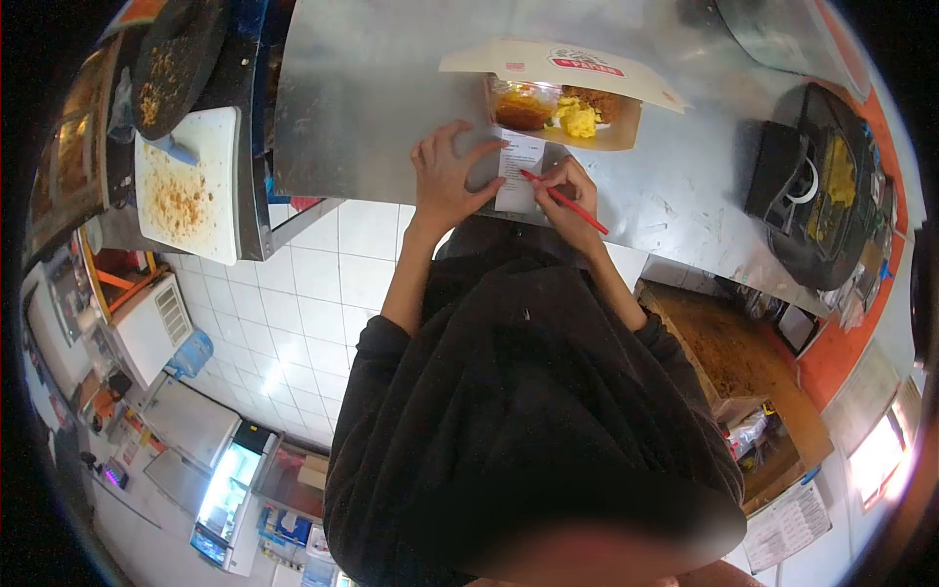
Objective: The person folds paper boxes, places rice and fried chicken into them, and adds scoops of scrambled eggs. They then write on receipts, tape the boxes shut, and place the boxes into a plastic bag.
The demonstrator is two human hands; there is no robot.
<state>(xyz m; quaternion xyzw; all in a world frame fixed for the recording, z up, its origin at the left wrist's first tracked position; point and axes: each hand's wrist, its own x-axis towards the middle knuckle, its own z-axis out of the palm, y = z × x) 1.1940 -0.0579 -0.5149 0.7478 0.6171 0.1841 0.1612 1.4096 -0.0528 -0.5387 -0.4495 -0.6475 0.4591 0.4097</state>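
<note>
My left hand (445, 181), open, pins the receipt (518, 157); right hand (570, 191) grips the red pen (592, 221), marking underway; food box (587, 73), upper centre, unclosed.

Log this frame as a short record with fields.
left hand: open, fingers spread, steadying the receipt
right hand: grips red pen, tip on receipt
surface: steel counter
behind receipt: open takeaway box with sauce tub, yellow and fried food
far left: cutting board, crumbs on it
</note>
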